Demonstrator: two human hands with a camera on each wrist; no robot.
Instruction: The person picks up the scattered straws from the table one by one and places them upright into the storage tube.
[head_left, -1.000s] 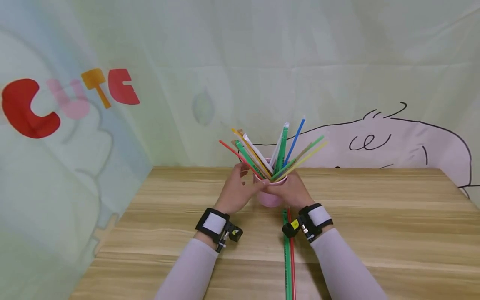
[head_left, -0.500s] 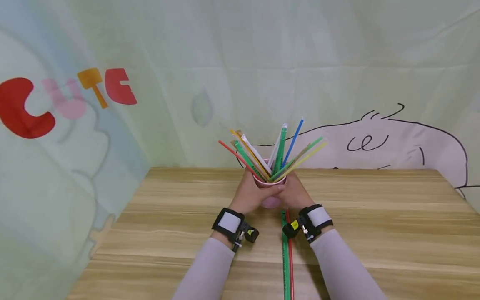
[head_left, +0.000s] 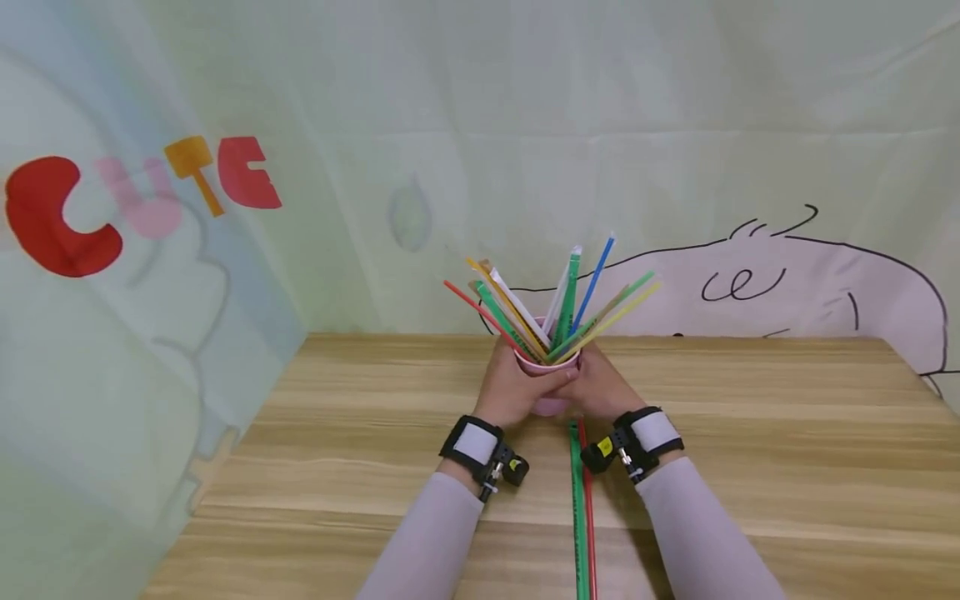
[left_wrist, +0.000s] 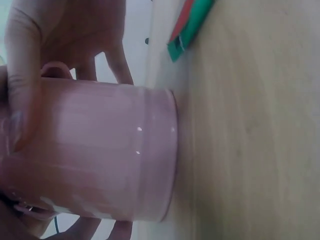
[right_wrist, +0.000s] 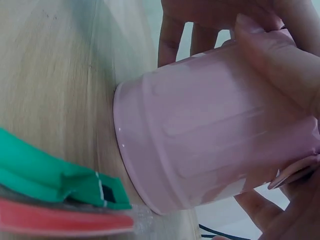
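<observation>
A pink pail (head_left: 551, 407) with small side lugs stands upright at the far middle of the table, its base right at the wood in the right wrist view. Out of it fan several long, thin wrapped straws (head_left: 573, 292) in red, green, orange, white, blue and yellow. My left hand (head_left: 513, 390) grips the pail from the left, fingers hidden behind it, thumb across the front. From the right my right hand (head_left: 606, 392) also holds it. Its thumb (right_wrist: 285, 70) is not this hand's: the left thumb shows on the pail wall in the right wrist view.
On the wooden table (head_left: 337, 467) a green wrapped straw (head_left: 578, 508) and a red one (head_left: 589, 517) lie side by side, running from near the pail towards me. Behind the table hangs a printed cloth backdrop (head_left: 525, 125).
My left hand has moved right and closed round the pail, its thumb now across the front. The pail, the straws and my right hand stay nearly in place.
</observation>
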